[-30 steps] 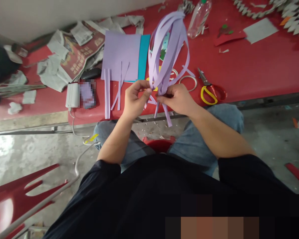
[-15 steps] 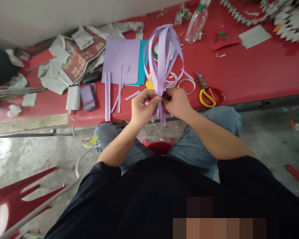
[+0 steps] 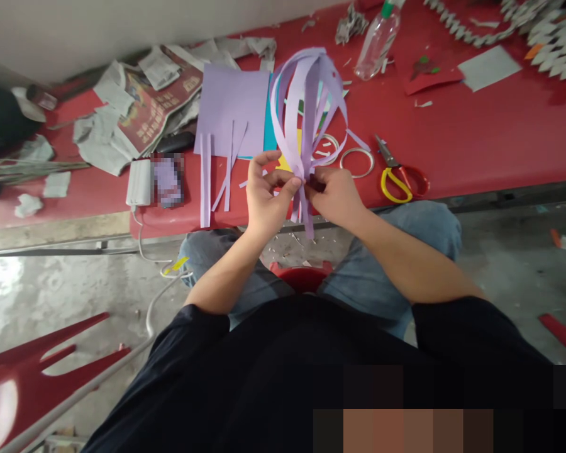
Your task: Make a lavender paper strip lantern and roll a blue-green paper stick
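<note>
Looped purple paper strips (image 3: 292,113) rise in a rounded cage shape, gathered at the bottom, with loose ends hanging below the pinch. My left hand (image 3: 270,198) pinches the gathered point between thumb and index finger, its other fingers partly raised. From the other side my right hand (image 3: 337,195) grips the same point, its fingertips partly hidden. Beyond the loops lie a tape roll (image 3: 357,163) and a yellow paper piece (image 3: 284,163). Scissors (image 3: 396,173) with one yellow and one red handle rest to the right.
Purple sheets (image 3: 233,113) lie over blue paper, with cut strips (image 3: 205,182) in front. A white power bank (image 3: 139,182) with a cable, crumpled newspaper (image 3: 106,138) and a clear bottle (image 3: 380,44) are on the red table (image 3: 490,138). A red chair (image 3: 42,352) stands at left.
Some fingers of my left hand have lifted and spread while its pinch stays. The paper loops have turned slightly. The camera view has shifted a little.
</note>
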Demonstrator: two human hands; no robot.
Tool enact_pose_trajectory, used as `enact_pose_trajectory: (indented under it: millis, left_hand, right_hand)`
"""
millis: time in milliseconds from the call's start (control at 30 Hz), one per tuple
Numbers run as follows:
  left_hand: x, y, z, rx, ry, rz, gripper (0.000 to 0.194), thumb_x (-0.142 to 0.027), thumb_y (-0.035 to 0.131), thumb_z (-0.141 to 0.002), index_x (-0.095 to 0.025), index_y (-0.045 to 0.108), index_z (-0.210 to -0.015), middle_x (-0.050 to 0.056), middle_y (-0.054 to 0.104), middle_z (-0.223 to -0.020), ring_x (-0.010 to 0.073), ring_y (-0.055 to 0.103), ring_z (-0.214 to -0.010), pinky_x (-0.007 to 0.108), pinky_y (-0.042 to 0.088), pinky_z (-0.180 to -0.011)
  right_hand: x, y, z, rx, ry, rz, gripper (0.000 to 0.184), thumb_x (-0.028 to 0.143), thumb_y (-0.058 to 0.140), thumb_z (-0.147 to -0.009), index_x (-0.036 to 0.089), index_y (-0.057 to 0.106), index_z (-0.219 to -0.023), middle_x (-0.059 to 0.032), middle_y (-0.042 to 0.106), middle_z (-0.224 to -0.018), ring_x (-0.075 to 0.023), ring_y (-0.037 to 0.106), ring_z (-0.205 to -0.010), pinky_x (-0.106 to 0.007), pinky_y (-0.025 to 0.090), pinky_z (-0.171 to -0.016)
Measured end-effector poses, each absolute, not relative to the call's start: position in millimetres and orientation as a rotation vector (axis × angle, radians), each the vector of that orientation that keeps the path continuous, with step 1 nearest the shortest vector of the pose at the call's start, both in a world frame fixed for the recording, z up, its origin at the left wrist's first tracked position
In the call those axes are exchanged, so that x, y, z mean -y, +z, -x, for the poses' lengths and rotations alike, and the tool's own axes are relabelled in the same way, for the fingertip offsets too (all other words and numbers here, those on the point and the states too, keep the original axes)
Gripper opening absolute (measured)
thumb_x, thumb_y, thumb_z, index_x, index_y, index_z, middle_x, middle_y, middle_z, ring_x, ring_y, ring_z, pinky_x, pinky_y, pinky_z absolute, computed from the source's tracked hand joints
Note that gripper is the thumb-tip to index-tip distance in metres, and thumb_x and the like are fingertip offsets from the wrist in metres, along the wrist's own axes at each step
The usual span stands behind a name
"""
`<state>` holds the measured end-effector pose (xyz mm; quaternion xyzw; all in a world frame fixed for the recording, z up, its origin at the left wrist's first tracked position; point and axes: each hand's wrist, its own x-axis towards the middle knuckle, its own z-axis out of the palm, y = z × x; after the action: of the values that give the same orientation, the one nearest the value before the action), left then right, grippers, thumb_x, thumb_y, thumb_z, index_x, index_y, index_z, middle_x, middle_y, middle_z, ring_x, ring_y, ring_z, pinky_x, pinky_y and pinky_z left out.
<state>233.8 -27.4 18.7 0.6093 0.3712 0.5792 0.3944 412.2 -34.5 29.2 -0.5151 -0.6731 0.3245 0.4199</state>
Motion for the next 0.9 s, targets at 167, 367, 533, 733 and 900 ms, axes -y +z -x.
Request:
enact_pose_trajectory:
  millis: [167, 367, 533, 733, 900]
  left_hand:
    - [29, 18, -234, -1.017, 1.421, -1.459, 0.038, -0.036, 0.088, -0.093, -0.027, 0.062, -0.118, -0.002, 0.076, -0.087, 0.0146, 0.075, -0.079, 0.032, 0.06, -0.077]
    - [31, 27, -234, -1.062, 1.398, -1.47, 0.013, -0.029, 0.086, -0.092, -0.022, 0.076, -0.095, -0.001, 0.078, -0.085, 0.0109, 0.071, -0.074, 0.026, 0.056, -0.069]
    - [29, 27, -234, -1.042, 1.435, -1.493, 0.016, -0.036, 0.083, -0.098, -0.023, 0.076, -0.093, -0.001, 0.075, -0.085, 0.0098, 0.065, -0.072, 0.026, 0.051, -0.067]
    - [28, 17, -237, -0.876, 1.431, -1.462, 0.023, -0.046, 0.083, -0.099, -0.026, 0.071, -0.097, 0.0, 0.069, -0.095, 0.0131, 0.066, -0.086, 0.028, 0.053, -0.075]
    - [26, 13, -243, -0.802, 1.419, -1.354, 0.03, -0.051, 0.083, -0.099, -0.025, 0.067, -0.095, -0.001, 0.062, -0.086, 0.0105, 0.06, -0.075, 0.026, 0.051, -0.07]
  right_hand:
    - [35, 30, -412, 1.698, 0.808, 1.264, 0.02, 0.029, 0.071, -0.093, 0.023, 0.062, -0.076, -0.001, 0.067, -0.069, -0.0176, 0.058, -0.062, -0.035, 0.039, -0.06]
    - [37, 34, -412, 1.693, 0.798, 1.25, 0.025, 0.028, 0.073, -0.092, 0.023, 0.057, -0.073, 0.0003, 0.062, -0.067, -0.0166, 0.055, -0.063, -0.035, 0.037, -0.061]
    - [38, 33, -411, 1.674, 0.815, 1.235, 0.031, 0.03, 0.078, -0.094, 0.023, 0.055, -0.074, 0.0014, 0.06, -0.066, -0.0158, 0.052, -0.061, -0.035, 0.035, -0.06]
    - [40, 32, -411, 1.71, 0.774, 1.225, 0.025, 0.035, 0.077, -0.097, 0.023, 0.063, -0.08, -0.0002, 0.066, -0.071, -0.0171, 0.056, -0.063, -0.035, 0.037, -0.061]
    - [41, 34, -410, 1.722, 0.771, 1.235, 0.027, 0.037, 0.075, -0.098, 0.023, 0.062, -0.079, -0.0006, 0.064, -0.069, -0.0174, 0.056, -0.063, -0.035, 0.038, -0.061]
